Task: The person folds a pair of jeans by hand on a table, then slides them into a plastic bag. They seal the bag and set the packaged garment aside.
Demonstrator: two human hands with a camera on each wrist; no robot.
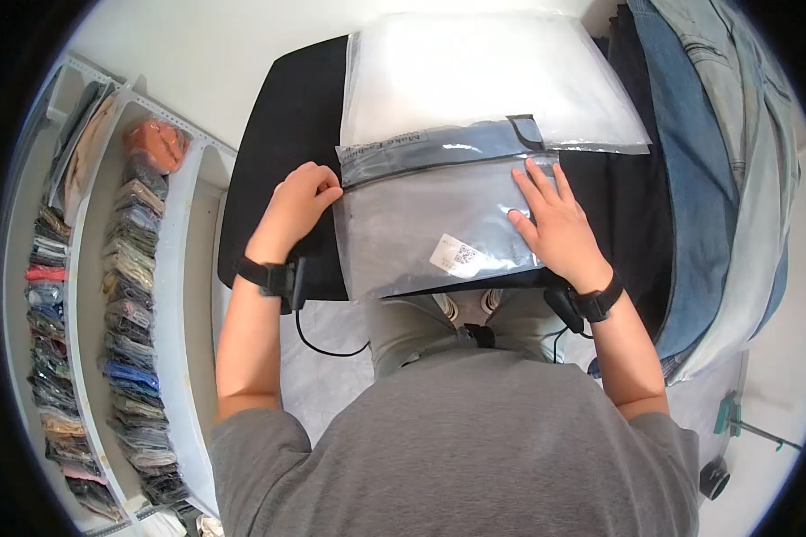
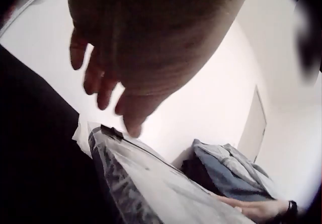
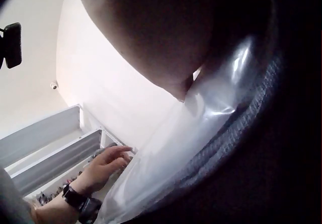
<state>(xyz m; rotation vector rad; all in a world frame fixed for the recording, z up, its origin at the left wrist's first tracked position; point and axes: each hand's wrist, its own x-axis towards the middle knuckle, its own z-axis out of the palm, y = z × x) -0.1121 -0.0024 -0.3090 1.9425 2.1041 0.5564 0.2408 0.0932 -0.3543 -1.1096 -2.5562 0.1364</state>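
Note:
A clear zip bag (image 1: 403, 228) with a folded grey-blue garment inside lies on the black table, its dark seal strip running across below printed lettering. My right hand (image 1: 555, 228) rests on the bag's right side, fingers spread towards the seal. At the left end of the strip is my left hand (image 1: 307, 194), its thumb tip at the bag's edge and its fingers loosely bent. A small black slider (image 2: 111, 131) shows beside that thumb in the left wrist view, with a gap between thumb and forefinger. A white label (image 1: 457, 256) with a square code sits near the bag's lower edge.
Behind the bag lies a stack of clear plastic bags (image 1: 475, 76) on the black table (image 1: 282, 116). Blue and pale jeans (image 1: 690, 179) are heaped at the right. White shelves (image 1: 175, 295) on the left hold columns of bagged folded clothes (image 1: 134, 304).

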